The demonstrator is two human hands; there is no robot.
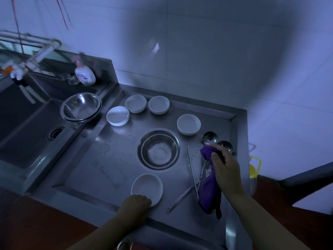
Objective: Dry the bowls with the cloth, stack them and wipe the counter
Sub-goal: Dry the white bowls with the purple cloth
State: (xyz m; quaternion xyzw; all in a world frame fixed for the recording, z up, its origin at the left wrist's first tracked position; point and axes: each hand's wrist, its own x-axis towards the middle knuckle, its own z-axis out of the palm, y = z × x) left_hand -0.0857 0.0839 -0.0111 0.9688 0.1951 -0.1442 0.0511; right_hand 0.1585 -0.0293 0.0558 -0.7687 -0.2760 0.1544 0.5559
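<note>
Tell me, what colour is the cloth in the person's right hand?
Purple. The cloth hangs from the right hand, clearest in the head view.

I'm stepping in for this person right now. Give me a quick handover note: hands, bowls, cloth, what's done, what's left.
Left hand holds the near white bowl by its rim.
Right hand grips the purple cloth above the spoons.
Four more white bowls sit apart along the back; steel bowl mid-counter.
Done: nothing stacked.
Left: dry bowls, stack, wipe the wet counter.
</note>
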